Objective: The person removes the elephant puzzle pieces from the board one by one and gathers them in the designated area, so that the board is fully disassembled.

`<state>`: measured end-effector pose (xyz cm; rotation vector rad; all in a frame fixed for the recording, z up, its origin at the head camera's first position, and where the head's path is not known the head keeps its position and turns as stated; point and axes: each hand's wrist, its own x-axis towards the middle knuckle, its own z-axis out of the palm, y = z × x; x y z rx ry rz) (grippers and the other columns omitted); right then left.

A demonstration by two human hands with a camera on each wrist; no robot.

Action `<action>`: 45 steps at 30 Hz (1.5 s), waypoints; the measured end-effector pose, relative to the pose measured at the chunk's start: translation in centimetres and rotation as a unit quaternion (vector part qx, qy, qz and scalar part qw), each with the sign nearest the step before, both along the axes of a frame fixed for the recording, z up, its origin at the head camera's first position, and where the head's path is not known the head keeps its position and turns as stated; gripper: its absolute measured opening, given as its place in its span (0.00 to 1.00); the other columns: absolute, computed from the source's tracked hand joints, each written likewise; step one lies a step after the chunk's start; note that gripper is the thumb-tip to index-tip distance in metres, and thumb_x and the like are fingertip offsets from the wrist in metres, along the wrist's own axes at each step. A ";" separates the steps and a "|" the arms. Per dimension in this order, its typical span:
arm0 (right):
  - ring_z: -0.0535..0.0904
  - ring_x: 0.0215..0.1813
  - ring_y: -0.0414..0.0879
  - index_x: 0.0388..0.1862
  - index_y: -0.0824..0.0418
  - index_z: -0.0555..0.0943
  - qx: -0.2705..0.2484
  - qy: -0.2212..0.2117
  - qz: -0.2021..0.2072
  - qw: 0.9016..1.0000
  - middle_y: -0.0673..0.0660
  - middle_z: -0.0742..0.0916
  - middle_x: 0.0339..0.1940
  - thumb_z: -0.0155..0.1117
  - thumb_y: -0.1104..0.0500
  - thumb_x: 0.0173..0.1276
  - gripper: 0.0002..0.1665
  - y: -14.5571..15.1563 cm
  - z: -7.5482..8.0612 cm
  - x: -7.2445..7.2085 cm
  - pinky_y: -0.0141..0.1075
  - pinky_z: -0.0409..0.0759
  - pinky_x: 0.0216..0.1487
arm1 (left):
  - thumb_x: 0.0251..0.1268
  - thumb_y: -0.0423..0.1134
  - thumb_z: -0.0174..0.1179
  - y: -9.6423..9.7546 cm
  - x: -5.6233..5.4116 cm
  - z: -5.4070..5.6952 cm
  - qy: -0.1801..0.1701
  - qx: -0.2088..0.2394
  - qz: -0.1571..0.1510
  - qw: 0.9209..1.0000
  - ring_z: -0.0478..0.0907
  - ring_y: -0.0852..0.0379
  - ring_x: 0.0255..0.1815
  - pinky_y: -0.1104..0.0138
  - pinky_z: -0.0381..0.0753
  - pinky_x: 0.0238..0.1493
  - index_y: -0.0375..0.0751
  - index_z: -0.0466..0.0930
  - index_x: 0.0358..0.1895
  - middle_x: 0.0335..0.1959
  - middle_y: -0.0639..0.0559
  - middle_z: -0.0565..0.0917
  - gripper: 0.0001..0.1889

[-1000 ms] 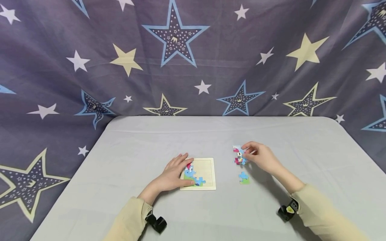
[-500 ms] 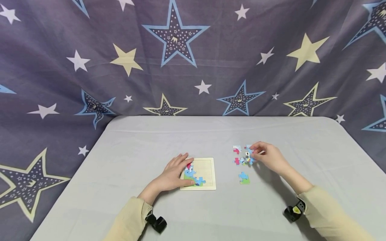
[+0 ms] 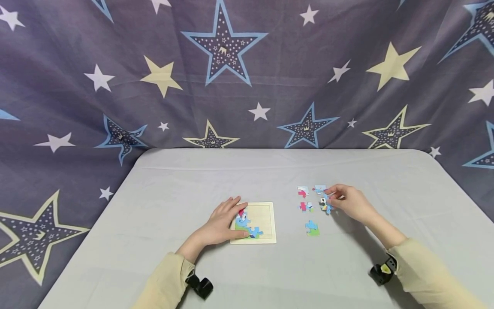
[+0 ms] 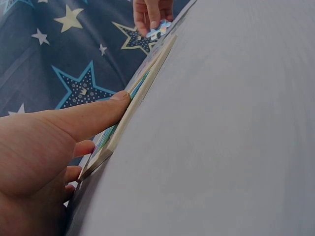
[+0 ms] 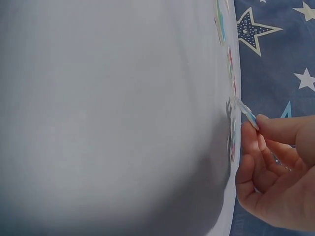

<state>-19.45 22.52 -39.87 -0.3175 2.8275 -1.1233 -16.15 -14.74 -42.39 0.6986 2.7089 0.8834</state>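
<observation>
My left hand lies across the left side of a square wooden puzzle tray, thumb toward the near side and fingers toward the far corner. Joined blue, red and green puzzle pieces fill the tray's left and lower part, partly covered by that hand. In the left wrist view, the thumb reaches straight onto the tray's edge. Off to the right, my right hand pinches a blue puzzle piece between thumb and forefinger. The right wrist view shows this piece tilted, raised over the table.
Loose pieces lie between the tray and my right hand: a pink-and-white one, a pale blue one, a red-and-blue one, and a blue-green one nearer me. A star-patterned cloth hangs behind the grey-white table.
My right hand has shifted to the right with the pinched piece, drawing it away from the loose pieces, which now show more fully. The left hand and tray stay put.
</observation>
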 end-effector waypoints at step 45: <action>0.75 0.26 0.40 0.34 0.64 0.79 0.040 -0.012 -0.019 0.999 0.52 0.82 0.25 0.63 0.61 0.59 0.08 0.1 -0.7 -0.3 0.32 0.72 0.28 | 0.52 0.53 0.63 0.0 0.0 0.1 -0.002 -0.002 0.000 1.000 0.39 0.43 0.73 0.45 0.37 0.68 0.44 0.57 0.69 0.72 0.42 0.49 0.41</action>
